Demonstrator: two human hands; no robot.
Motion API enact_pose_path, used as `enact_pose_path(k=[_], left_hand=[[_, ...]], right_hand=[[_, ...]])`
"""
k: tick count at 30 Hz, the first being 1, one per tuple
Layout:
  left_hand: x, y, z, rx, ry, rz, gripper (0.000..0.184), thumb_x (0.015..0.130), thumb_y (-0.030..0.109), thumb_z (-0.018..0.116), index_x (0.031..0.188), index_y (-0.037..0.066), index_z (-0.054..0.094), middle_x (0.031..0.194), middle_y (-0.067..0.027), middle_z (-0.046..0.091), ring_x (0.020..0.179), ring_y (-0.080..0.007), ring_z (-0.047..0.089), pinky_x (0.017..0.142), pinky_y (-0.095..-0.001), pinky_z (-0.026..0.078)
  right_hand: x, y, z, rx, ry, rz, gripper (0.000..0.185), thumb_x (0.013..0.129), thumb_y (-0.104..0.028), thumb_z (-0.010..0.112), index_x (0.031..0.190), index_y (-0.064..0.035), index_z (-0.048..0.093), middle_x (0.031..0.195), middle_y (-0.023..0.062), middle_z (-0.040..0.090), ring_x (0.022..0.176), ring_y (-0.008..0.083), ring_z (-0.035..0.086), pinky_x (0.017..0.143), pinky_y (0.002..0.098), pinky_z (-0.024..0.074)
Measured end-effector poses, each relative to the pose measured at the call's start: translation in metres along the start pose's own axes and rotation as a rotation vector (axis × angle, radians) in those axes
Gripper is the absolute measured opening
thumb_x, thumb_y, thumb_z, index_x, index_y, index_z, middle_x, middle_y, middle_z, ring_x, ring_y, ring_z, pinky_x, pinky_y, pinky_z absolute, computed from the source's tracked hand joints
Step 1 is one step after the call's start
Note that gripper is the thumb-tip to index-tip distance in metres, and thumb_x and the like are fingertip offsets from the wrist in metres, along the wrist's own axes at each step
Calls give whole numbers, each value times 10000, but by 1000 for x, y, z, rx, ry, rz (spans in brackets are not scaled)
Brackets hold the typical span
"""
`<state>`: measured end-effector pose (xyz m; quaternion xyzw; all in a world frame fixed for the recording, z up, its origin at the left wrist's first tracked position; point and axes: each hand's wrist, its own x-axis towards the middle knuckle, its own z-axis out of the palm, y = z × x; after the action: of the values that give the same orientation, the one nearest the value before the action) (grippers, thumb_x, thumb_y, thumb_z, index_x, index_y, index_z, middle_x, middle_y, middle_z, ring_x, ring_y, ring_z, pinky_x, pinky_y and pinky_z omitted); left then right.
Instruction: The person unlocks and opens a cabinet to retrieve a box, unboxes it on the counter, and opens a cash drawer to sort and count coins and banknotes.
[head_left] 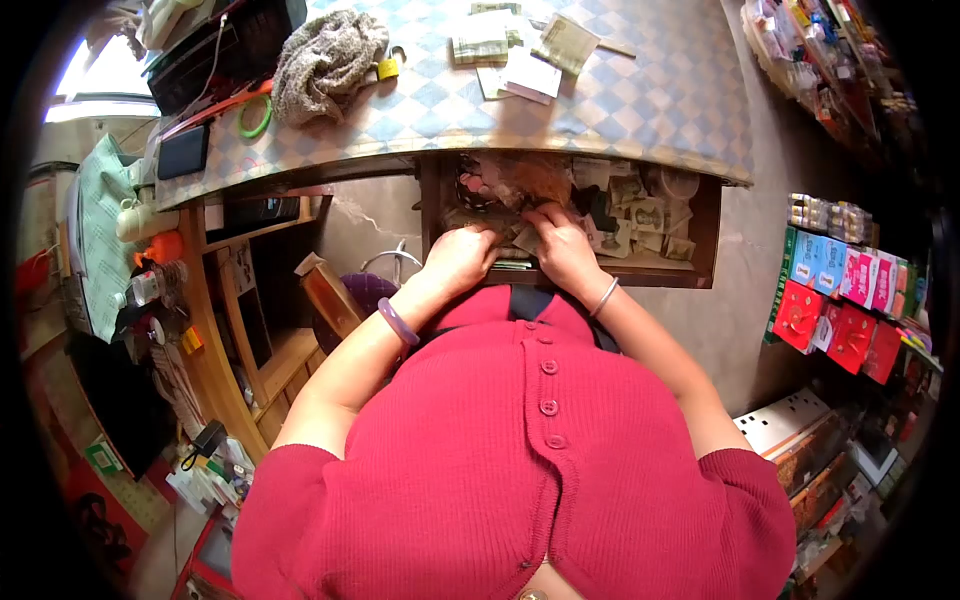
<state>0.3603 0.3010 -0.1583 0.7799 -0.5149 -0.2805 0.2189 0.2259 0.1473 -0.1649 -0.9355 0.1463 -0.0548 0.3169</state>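
Both my hands are inside an open wooden drawer (708, 232) under the table top. My left hand (462, 258) is at the drawer's front left, its fingers curled together next to some paper; whatever they hold is hidden. To its right, my right hand (570, 255) has its fingers pinched together, and what is in them is too small to make out. Greenish banknotes (648, 216) lie loose in the drawer's right side. Behind my hands is a crumpled clear plastic bag (510, 178). A round clear container (679, 182) sits in the back right corner.
On the checked tablecloth (640, 110) are more banknotes (481, 42), a grey cloth (328, 65), a yellow padlock (388, 68), a green ring (254, 117) and a dark phone (183, 151). Wooden shelving (225, 330) stands left; packaged goods (835, 290) hang right.
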Motion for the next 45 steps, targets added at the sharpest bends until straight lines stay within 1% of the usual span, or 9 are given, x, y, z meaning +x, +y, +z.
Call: enact_pose_path(k=[7, 13, 17, 20, 25, 27, 31, 33, 45], left_hand=[[-7, -1, 5, -16, 94, -36, 143, 792, 154, 584, 880, 52, 632, 786, -171, 613, 740, -359, 601, 659, -434, 489], [0, -4, 4, -73, 262, -83, 133, 786, 60, 514, 876, 12, 599, 775, -217, 596, 722, -391, 595, 651, -451, 495], [2, 3, -1, -127, 353, -87, 369, 786, 22, 481, 1152, 24, 528, 841, -242, 600, 775, -401, 592, 667, -456, 489], [6, -9, 8, -174, 347, -189, 481, 753, -8, 455, 1233, 31, 477, 924, -233, 590, 842, -399, 580, 726, -462, 475], [12, -13, 8, -200, 428, -175, 503, 724, -17, 454, 1220, 52, 512, 979, -221, 568, 891, -384, 560, 789, -437, 464], [13, -15, 11, -200, 430, -172, 484, 724, -10, 471, 1200, 56, 534, 978, -211, 579, 901, -373, 562, 809, -424, 457], [18, -18, 11, -229, 431, -160, 412, 738, -13, 469, 1134, 42, 569, 1004, -223, 569, 932, -380, 557, 791, -426, 469], [23, -18, 11, -239, 476, -162, 391, 739, -8, 483, 1118, 38, 566, 986, -215, 577, 923, -379, 560, 787, -427, 469], [27, -21, 19, -243, 455, -375, 341, 742, 51, 563, 1082, 48, 543, 897, -176, 595, 842, -382, 573, 742, -439, 475]], right_hand=[[11, 19, -3, 63, 36, 99, 312, 748, -45, 530, 1052, -41, 603, 844, 206, 610, 799, 365, 592, 726, 437, 492], [48, 45, 8, 186, 197, 164, 187, 749, -121, 539, 715, 61, 565, 723, 287, 563, 706, 438, 557, 659, 473, 457], [65, 30, -1, 662, 61, 471, 188, 765, -93, 522, 842, 41, 627, 858, 245, 626, 738, 339, 612, 679, 392, 488], [66, 27, 11, 1382, 232, 552, 263, 827, 5, 499, 1065, -33, 605, 1099, 95, 593, 965, 158, 559, 823, 289, 464], [67, 31, 0, 1512, 279, 337, 369, 795, 26, 526, 1163, 43, 503, 1149, 138, 564, 1072, 226, 533, 992, 321, 390], [60, 32, -16, 1364, 171, 593, 354, 778, 18, 545, 1130, 54, 531, 1076, 131, 603, 1008, 216, 565, 950, 305, 417], [36, 29, -36, 370, 186, 394, 200, 792, -59, 594, 977, -10, 651, 958, 82, 657, 834, 155, 610, 757, 281, 480], [27, 22, -34, 115, 167, 210, 135, 731, -132, 650, 858, -128, 695, 781, 121, 634, 747, 282, 607, 678, 366, 486], [21, 19, -7, -22, 96, 96, 195, 740, -165, 635, 929, -146, 675, 868, 100, 607, 841, 305, 586, 728, 393, 490]])
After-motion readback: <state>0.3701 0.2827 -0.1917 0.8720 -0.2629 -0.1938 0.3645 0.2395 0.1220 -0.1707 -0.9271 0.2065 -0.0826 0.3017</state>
